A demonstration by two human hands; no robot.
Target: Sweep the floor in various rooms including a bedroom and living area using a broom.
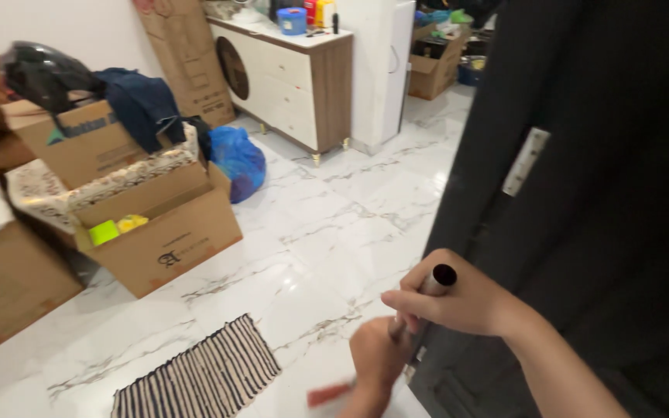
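Observation:
My right hand [458,298] is closed around the top of a grey metal tube [437,280] whose open dark end faces up, right beside the edge of a dark door [598,193]. Lower down, my left hand [377,360] is blurred; it grips the same tube's lower part, and a reddish object [328,394] shows at its left edge. Whether my left hand holds that object I cannot tell. A pale metal hinge plate [526,161] sits on the door's edge above my hands.
An open cardboard box [166,232] with yellow items stands left on the white marble floor [334,224]. More boxes, dark clothes and a black helmet [40,73] pile behind it. A blue bag [238,159], a white cabinet [288,77] and a striped mat [203,375] are also around.

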